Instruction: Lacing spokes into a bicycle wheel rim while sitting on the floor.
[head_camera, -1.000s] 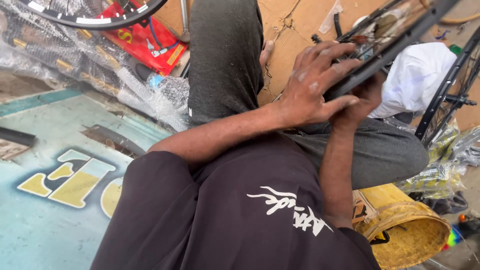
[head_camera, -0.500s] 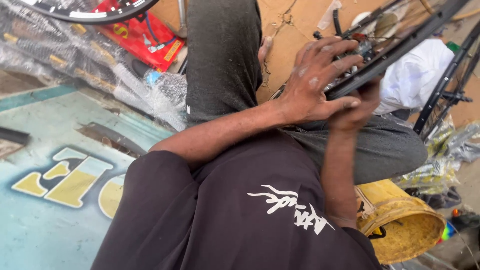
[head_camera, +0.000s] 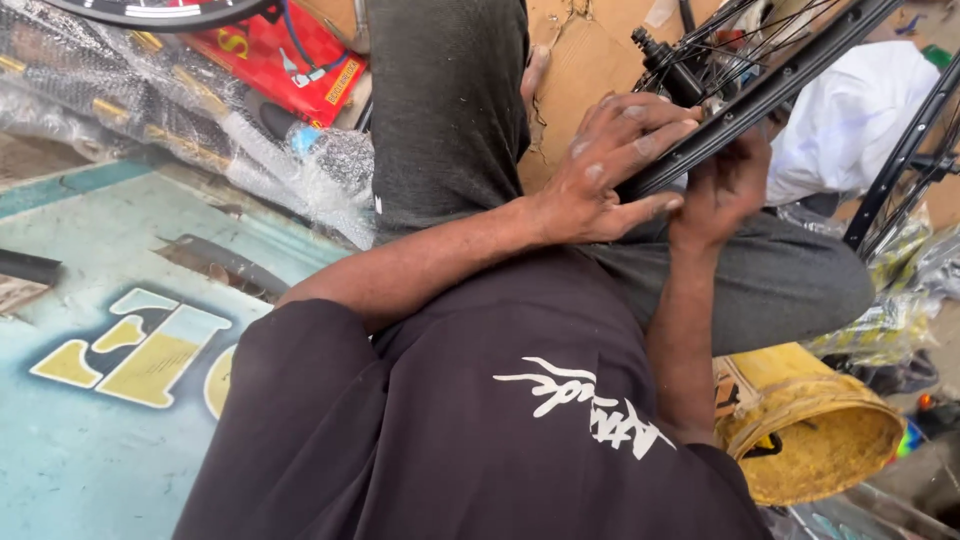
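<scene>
Gripping black wheel rim: left hand over, right hand beneath.

Two hands grip one black wheel rim at the upper right of the frame: the left hand and the right hand. One hub sits among its spokes, too many and too thin to count. One yellow bucket stands at the lower right. One white bag lies at the upper right, one red box at the upper left, and one further tyre crosses the top left edge.
</scene>
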